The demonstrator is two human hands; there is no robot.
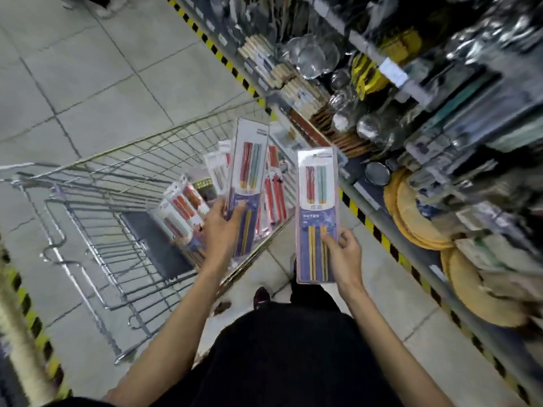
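My left hand [220, 227] grips a long flat pack of coloured chopsticks [248, 165] over the wire shopping cart [117, 183], thumb on its front. My right hand [343, 257] holds a second, matching chopstick pack [316, 201] upright, just right of the cart and in front of the shelf. Each pack shows red and teal sticks above a blue card with yellow sticks below. Several more chopstick packs [182, 210] lie in the cart's right end.
A store shelf [382, 212] with a yellow-black striped edge runs along the right, holding round woven mats [417, 218], metal strainers [311, 54] and wooden utensils. Tiled floor lies to the left. My foot [261, 296] stands beside the cart.
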